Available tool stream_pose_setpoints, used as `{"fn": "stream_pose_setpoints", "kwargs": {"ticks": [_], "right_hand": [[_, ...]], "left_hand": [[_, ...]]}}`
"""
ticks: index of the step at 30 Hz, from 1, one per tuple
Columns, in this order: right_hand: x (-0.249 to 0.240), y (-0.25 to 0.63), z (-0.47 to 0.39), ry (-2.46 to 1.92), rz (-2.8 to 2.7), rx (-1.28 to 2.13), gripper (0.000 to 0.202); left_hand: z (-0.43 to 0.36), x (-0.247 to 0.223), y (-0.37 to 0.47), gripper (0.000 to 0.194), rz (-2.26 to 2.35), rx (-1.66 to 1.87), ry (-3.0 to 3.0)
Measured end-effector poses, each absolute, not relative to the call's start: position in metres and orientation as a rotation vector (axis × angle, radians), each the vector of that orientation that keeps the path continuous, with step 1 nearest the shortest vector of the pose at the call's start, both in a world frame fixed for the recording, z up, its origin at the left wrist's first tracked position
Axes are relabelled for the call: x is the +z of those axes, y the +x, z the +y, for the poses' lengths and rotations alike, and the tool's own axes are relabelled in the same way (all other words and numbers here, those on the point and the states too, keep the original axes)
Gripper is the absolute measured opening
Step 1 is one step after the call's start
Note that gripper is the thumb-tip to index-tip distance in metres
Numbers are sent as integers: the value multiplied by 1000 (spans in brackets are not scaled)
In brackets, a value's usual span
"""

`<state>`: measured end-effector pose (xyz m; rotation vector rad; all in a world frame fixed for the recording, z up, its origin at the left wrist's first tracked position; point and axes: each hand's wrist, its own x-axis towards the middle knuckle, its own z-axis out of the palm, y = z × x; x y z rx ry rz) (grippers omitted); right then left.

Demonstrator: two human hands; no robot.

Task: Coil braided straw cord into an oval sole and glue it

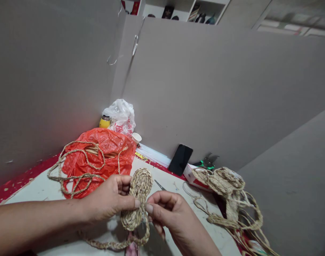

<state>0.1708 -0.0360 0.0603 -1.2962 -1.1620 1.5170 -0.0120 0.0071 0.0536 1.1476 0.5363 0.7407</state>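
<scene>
An oval, sole-shaped piece of coiled braided straw (141, 179) is held upright above the table between my two hands. My left hand (113, 195) grips its left side, thumb across the front and fingers curled behind. My right hand (165, 211) pinches the braid at the right edge, near the middle of the piece. From there a loose tail of straw braid (111, 245) hangs down and curves away to the left. Behind my right hand, a pointed metal tip (159, 185) lies on the table; the rest of that tool is hidden.
On the left, a red plastic bag (104, 138) lies under loops of straw cord (54, 177). A phone (180, 159) leans against the wall, near green-handled pliers (207, 161). A pile of braided straw (229, 183) spreads along the right edge. A white cup (136, 137) stands at the back.
</scene>
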Motion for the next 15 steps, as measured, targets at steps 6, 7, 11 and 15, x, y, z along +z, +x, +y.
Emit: {"fn": "stream_pose_setpoints", "kwargs": {"ticks": [6,7,11,15], "right_hand": [[70,178,-36,-1265,-1268,1204,32],[72,176,-37,-1257,-1262,1157,33],[75,166,-44,-1245,-1254,1149,37],[70,158,-50,-1258,-1335,1089,33]], "left_hand": [[8,62,-15,32,491,831,1067],[8,64,-16,32,496,848,1065],[12,65,-19,30,488,920,1074],[14,62,-18,30,475,953,1058]]}}
